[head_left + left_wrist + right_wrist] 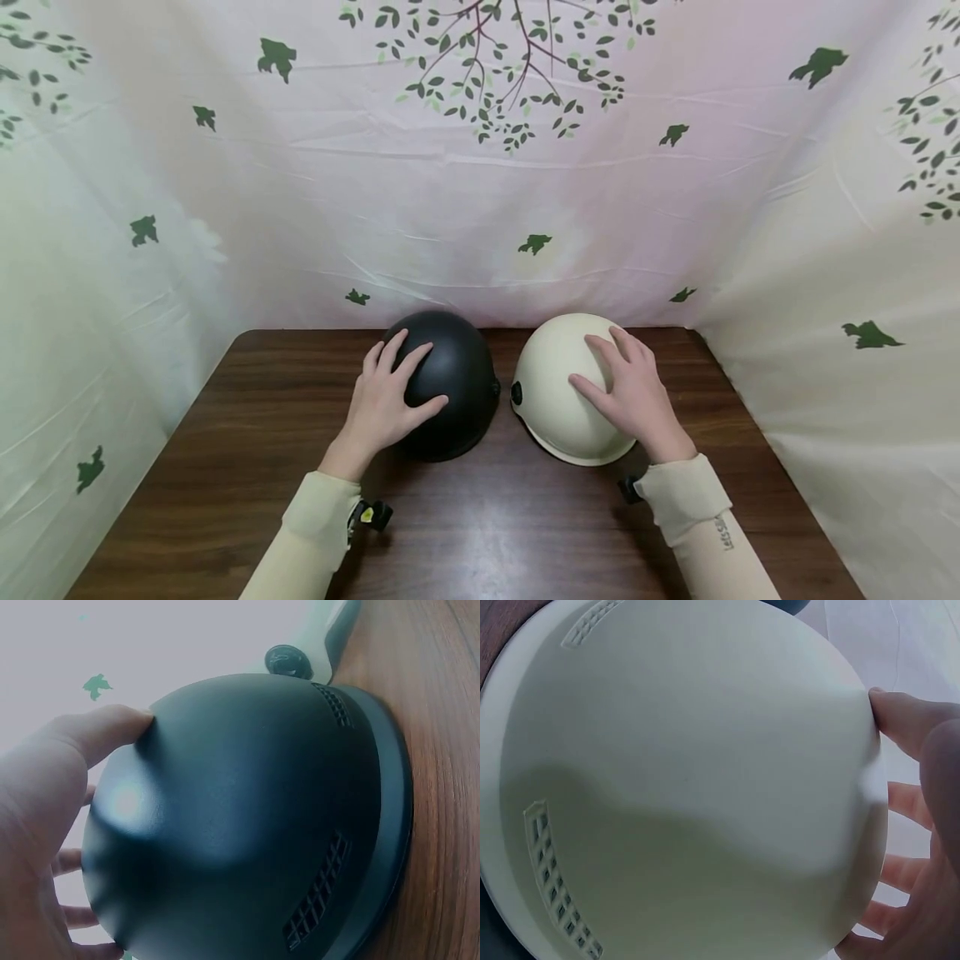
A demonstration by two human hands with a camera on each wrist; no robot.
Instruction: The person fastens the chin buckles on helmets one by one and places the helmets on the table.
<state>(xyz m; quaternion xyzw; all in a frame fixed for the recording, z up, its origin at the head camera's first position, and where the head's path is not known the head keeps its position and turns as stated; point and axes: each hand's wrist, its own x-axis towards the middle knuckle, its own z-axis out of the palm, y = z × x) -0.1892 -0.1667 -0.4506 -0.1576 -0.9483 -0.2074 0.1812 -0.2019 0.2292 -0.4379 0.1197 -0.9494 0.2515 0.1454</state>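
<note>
A black helmet (463,367) stands dome up on the table, and my left hand (381,404) rests on its left side with fingers spread. In the left wrist view the thumb touches the black helmet (232,780) near its crown, and mesh vents (319,892) show near the rim. To the right stands a cream-white helmet (551,367), also dome up, with a dark round fitting (517,392) on its side. My right hand (637,404) lies spread over its upper right. In the right wrist view, thumb and fingertips touch the cream-white helmet (705,772); its far side is hidden.
Both helmets stand side by side, a narrow gap between them, near the back edge of the dark wooden table (480,533). A white cloth (450,208) printed with leaves and birds hangs behind and along both sides. A small camera (375,515) is strapped to the left wrist.
</note>
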